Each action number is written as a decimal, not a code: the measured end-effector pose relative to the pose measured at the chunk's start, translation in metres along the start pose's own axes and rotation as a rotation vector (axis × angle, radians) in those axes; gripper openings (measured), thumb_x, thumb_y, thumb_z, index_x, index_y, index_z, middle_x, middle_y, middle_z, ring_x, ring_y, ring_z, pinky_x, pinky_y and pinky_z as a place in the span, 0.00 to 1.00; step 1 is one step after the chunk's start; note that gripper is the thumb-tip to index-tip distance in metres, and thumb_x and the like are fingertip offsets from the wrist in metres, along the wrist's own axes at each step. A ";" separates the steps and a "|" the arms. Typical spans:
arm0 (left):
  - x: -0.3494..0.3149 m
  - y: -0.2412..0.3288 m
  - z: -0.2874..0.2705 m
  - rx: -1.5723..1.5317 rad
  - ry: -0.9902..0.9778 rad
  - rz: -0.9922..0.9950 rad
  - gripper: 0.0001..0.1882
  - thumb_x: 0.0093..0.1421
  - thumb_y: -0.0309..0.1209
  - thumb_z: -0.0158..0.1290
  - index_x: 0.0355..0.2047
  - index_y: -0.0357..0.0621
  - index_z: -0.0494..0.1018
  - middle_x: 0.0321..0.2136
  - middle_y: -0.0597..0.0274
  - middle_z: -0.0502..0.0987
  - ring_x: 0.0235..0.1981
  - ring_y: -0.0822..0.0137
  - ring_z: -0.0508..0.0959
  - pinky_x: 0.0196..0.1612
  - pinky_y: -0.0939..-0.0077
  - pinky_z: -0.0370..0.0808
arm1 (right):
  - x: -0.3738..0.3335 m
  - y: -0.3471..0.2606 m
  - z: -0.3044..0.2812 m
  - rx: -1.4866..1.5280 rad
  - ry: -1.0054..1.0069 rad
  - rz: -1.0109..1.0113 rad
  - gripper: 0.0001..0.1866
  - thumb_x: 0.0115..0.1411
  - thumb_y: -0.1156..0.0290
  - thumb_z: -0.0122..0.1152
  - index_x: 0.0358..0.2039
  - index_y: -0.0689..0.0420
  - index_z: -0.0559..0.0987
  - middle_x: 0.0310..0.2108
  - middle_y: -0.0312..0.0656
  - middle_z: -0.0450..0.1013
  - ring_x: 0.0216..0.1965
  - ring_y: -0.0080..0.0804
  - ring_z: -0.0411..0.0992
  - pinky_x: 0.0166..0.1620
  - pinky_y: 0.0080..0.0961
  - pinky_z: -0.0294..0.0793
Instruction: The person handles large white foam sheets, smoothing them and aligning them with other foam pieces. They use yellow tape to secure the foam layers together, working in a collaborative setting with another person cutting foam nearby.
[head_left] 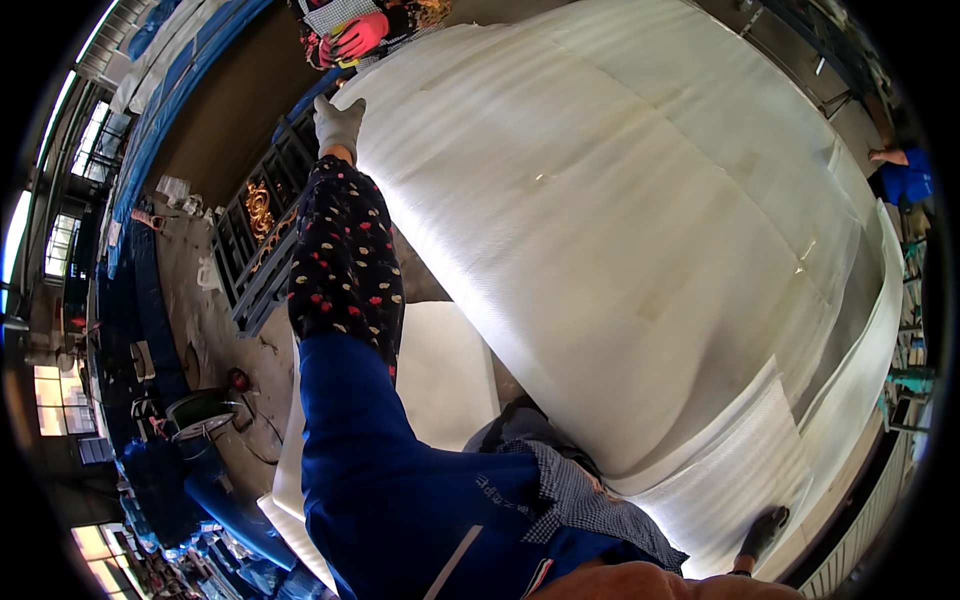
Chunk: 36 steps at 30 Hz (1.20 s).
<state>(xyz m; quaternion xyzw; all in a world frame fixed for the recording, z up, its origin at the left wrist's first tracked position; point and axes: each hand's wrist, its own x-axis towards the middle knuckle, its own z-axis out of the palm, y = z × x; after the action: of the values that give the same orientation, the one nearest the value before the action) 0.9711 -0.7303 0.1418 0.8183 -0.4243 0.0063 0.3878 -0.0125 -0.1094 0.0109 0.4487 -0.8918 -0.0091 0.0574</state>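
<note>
A large white foam sheet (600, 220) with a crease across it spreads over most of the space in front of me and to my right. My left arm, in a dark flowered sleeve cover, stretches far forward. At its end my left hand (339, 126), in a pale grey glove, is at the sheet's far left edge with thumb and fingers apart. Low on the right, my right hand (766, 531) wears a dark glove and rests by a folded-over layer of white foam (735, 450). Its fingers are too dark to make out.
Across the sheet is a co-worker's red-gloved hand (360, 37). Another person in blue (905, 178) stands at the far right. Dark metal railings with gold ornament (262, 210) lie at left, near a cable reel (203, 413). More white foam (445, 365) lies below my left arm.
</note>
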 end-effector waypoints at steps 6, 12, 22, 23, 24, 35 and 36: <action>0.000 -0.028 -0.017 0.213 0.045 -0.025 0.54 0.42 0.47 0.68 0.64 0.47 0.50 0.59 0.40 0.61 0.60 0.44 0.63 0.60 0.58 0.65 | 0.003 0.000 -0.003 0.002 -0.051 0.060 0.21 0.68 0.72 0.40 0.60 0.63 0.60 0.61 0.59 0.58 0.61 0.54 0.61 0.60 0.35 0.67; 0.000 -0.107 -0.030 -0.059 -0.186 0.259 0.56 0.45 0.38 0.67 0.68 0.47 0.44 0.57 0.46 0.67 0.56 0.54 0.72 0.56 0.67 0.68 | 0.008 0.011 0.003 -0.103 0.040 -0.090 0.22 0.69 0.70 0.39 0.60 0.66 0.58 0.60 0.57 0.60 0.61 0.49 0.61 0.62 0.32 0.64; -0.060 -0.099 -0.030 -0.441 -0.260 0.415 0.48 0.49 0.16 0.62 0.66 0.49 0.49 0.51 0.58 0.70 0.50 0.66 0.73 0.52 0.75 0.72 | 0.007 -0.004 -0.017 -0.397 -0.130 -0.084 0.21 0.69 0.70 0.39 0.60 0.65 0.61 0.62 0.50 0.60 0.64 0.42 0.58 0.65 0.28 0.57; -0.072 -0.080 -0.037 -0.485 -0.308 0.369 0.46 0.49 0.18 0.62 0.65 0.48 0.52 0.50 0.59 0.71 0.49 0.67 0.73 0.51 0.75 0.73 | 0.003 -0.021 -0.025 -0.239 -0.099 -0.022 0.21 0.69 0.71 0.40 0.60 0.65 0.62 0.62 0.51 0.59 0.64 0.43 0.58 0.64 0.29 0.60; -0.080 -0.071 -0.043 -0.527 -0.347 0.314 0.43 0.50 0.19 0.63 0.64 0.47 0.54 0.49 0.60 0.72 0.48 0.68 0.74 0.50 0.76 0.73 | 0.002 -0.027 -0.032 -0.085 -0.061 0.029 0.21 0.68 0.72 0.41 0.60 0.64 0.62 0.62 0.52 0.59 0.64 0.43 0.58 0.63 0.31 0.63; -0.289 0.051 -0.140 -0.961 -0.227 0.237 0.15 0.56 0.21 0.60 0.44 0.44 0.74 0.39 0.70 0.75 0.37 0.78 0.73 0.40 0.84 0.73 | -0.006 -0.012 -0.014 -0.073 0.179 -0.182 0.22 0.67 0.68 0.45 0.58 0.64 0.64 0.60 0.57 0.60 0.60 0.54 0.62 0.59 0.42 0.66; -0.319 0.079 -0.150 -1.044 -0.312 0.233 0.14 0.56 0.21 0.60 0.43 0.44 0.74 0.39 0.70 0.76 0.37 0.78 0.73 0.39 0.84 0.73 | -0.009 -0.019 -0.017 -0.056 0.181 -0.168 0.21 0.67 0.68 0.45 0.58 0.63 0.64 0.60 0.56 0.61 0.60 0.54 0.62 0.59 0.41 0.67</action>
<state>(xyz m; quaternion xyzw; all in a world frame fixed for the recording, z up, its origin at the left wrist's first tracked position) 0.7596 -0.4405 0.1882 0.4565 -0.5113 -0.2830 0.6709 0.0100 -0.1132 0.0257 0.5193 -0.8415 0.0017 0.1490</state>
